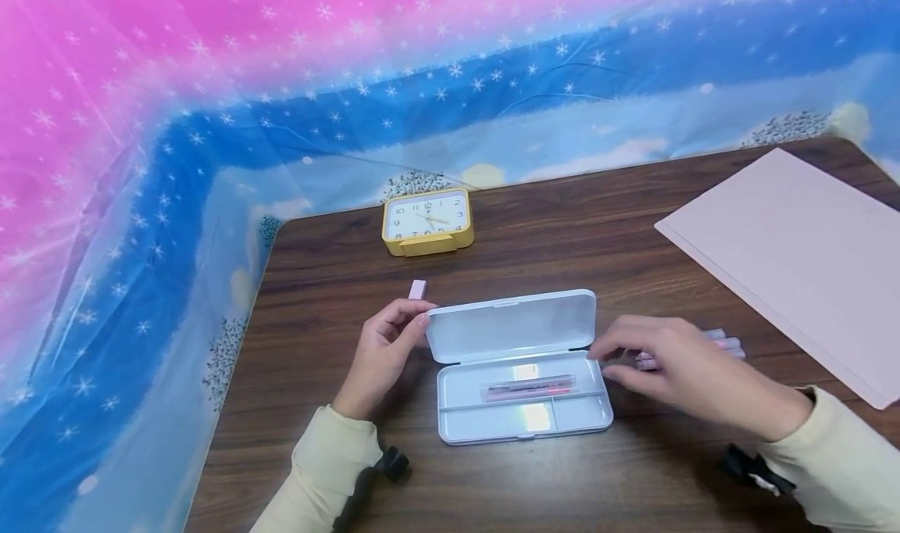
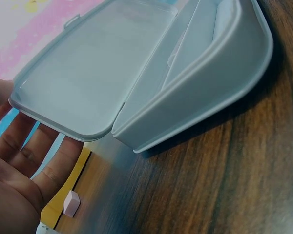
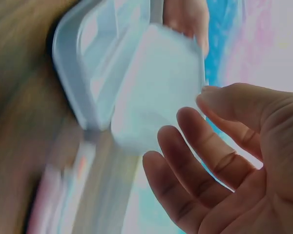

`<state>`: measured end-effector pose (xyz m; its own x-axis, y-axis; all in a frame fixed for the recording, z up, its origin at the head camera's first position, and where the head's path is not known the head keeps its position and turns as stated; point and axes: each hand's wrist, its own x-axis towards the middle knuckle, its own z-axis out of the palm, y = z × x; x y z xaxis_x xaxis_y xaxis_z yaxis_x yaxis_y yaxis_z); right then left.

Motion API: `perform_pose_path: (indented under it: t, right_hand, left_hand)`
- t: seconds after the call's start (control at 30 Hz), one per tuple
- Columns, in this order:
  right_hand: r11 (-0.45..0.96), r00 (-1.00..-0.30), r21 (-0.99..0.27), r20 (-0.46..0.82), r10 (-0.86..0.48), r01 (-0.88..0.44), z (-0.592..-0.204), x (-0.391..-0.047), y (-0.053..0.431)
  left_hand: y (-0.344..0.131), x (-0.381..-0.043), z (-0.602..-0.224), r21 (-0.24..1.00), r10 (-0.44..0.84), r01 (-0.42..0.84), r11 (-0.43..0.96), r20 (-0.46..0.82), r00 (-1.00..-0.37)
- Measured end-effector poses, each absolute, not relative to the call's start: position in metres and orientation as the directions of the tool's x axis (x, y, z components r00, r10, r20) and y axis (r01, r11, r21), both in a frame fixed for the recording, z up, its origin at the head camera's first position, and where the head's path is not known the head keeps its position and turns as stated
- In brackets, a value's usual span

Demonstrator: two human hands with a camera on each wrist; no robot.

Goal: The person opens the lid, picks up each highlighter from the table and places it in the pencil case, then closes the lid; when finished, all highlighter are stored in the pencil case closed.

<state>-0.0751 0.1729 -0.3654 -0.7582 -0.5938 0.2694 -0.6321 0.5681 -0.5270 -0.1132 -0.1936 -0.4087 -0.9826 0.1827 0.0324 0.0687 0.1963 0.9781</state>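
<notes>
A white pencil case (image 1: 485, 422) lies with its lid (image 1: 513, 330) raised on the dark wooden table. Inside, a few slim pens or refills (image 1: 530, 388) rest in the long rear compartment. With thumb and fingers, my left hand (image 1: 373, 361) pinches the lid's left corner; in the left wrist view its fingers (image 2: 56, 168) extend behind the lid. Beside the case's right end, my right hand (image 1: 692, 373) holds nothing, and its fingers (image 3: 205, 146) are spread near the lid. Several light pens (image 1: 731, 345) lie partly hidden behind the right hand.
A yellow alarm clock (image 1: 429, 240) stands behind the case. A small pink block, perhaps an eraser (image 1: 418, 289), lies near the left hand. At the right is a large pale pink sheet or folder (image 1: 794, 259). A patterned cloth (image 1: 422, 87) hangs behind the table.
</notes>
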Motion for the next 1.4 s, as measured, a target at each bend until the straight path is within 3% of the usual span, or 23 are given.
perform_pose_path:
  t: [0.27, 0.47, 0.77, 1.4]
  right_hand:
    - [0.676, -0.828, -0.486, 0.237, -0.509, -0.554, -0.371, -0.102, 0.222]
    - [0.709, -0.837, -0.449, 0.232, -0.496, -0.544, -0.393, -0.118, 0.243]
    - [0.724, -0.833, -0.418, 0.197, -0.518, -0.549, -0.418, -0.132, 0.253]
    - [0.693, -0.818, -0.467, 0.131, -0.561, -0.55, -0.425, -0.143, 0.248]
  left_hand:
    - [-0.194, -0.114, -0.409, 0.979, 0.175, 0.067, 0.191, 0.034, -0.984]
    - [-0.193, -0.113, -0.409, 0.982, 0.177, 0.061, 0.177, 0.029, -0.984]
    - [-0.192, -0.114, -0.411, 0.984, 0.181, 0.073, 0.162, 0.044, -0.983]
    - [-0.193, -0.115, -0.413, 0.984, 0.181, 0.08, 0.161, 0.051, -0.982]
